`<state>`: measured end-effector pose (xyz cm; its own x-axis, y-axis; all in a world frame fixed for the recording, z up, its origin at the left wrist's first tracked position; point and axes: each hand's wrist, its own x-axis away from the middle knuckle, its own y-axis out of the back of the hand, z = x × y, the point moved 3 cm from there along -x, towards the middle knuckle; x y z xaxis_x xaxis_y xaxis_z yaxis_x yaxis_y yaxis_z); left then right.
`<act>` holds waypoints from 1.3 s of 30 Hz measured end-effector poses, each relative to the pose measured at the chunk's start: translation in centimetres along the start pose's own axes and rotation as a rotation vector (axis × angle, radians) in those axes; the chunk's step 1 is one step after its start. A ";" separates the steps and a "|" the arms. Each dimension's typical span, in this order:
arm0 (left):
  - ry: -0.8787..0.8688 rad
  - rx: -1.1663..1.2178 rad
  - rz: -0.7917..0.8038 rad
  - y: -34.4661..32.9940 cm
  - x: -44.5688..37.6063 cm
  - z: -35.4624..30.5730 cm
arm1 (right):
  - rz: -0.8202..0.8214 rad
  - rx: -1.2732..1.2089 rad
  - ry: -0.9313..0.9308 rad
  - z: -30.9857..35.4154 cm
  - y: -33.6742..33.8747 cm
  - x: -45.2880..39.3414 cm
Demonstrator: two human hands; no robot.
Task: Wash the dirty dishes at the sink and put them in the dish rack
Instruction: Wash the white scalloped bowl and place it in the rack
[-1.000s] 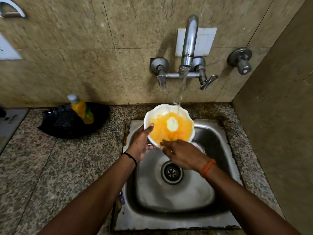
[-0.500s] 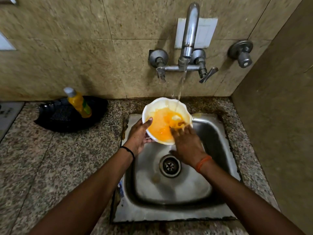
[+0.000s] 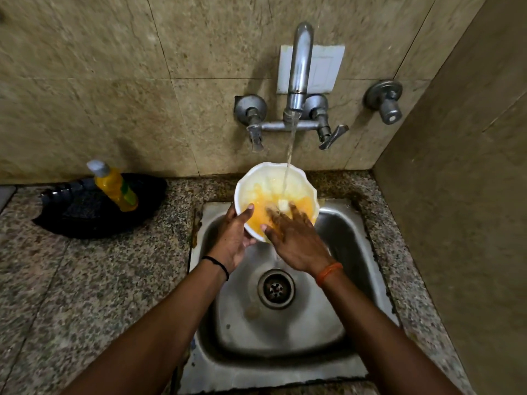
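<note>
The left hand [image 3: 232, 238] grips the white bowl [image 3: 275, 178] at its rim, thumb inside; the right hand [image 3: 296, 238] lies flat, fingers [image 3: 296, 213] spread inside it, grasping nothing, beneath the tap's stream [image 3: 289, 155].

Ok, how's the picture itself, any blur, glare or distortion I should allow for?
Head view: wide-angle bend at the edges; dim, warm light; right hand fingers motion-blurred inside the bowl; soft glare on the sink steel; bottle slightly soft.
</note>
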<state>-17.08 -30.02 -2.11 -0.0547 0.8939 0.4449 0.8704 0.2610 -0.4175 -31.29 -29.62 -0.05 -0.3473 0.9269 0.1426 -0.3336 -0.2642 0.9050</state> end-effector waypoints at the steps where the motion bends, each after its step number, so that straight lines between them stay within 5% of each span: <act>1: 0.005 0.001 0.003 -0.2 0.0 0.0 | -0.061 0.075 -0.038 0.0 -0.3 -0.4; 5: 0.017 -0.080 0.019 -0.7 0.4 0.4 | -0.100 0.143 -0.181 0.0 -0.6 -2.7; 14: 0.058 -0.067 0.041 1.0 1.3 -0.2 | 0.062 0.281 0.286 1.5 -1.1 -5.5; 17: 0.049 -0.090 0.019 1.0 1.4 -0.2 | -0.001 0.352 0.356 0.4 -0.3 -5.8; 23: 0.002 -0.219 0.009 1.5 1.2 -0.4 | -0.239 0.385 -0.081 -0.8 0.0 -5.4; 31: 0.107 -0.288 0.026 0.8 2.3 1.2 | -0.190 0.267 0.342 2.3 -1.9 -3.0; 36: 0.103 -0.337 0.057 0.1 2.3 0.7 | -0.337 0.408 0.026 -1.9 1.4 -5.1; 39: 0.067 -0.338 0.059 0.0 2.1 -0.2 | -0.418 0.428 0.000 -1.5 1.0 -4.4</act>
<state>-17.08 -28.23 -1.00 0.0232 0.8751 0.4833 0.9846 0.0638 -0.1629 -31.37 -34.39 -0.38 -0.2623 0.9292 -0.2602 -0.0591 0.2537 0.9655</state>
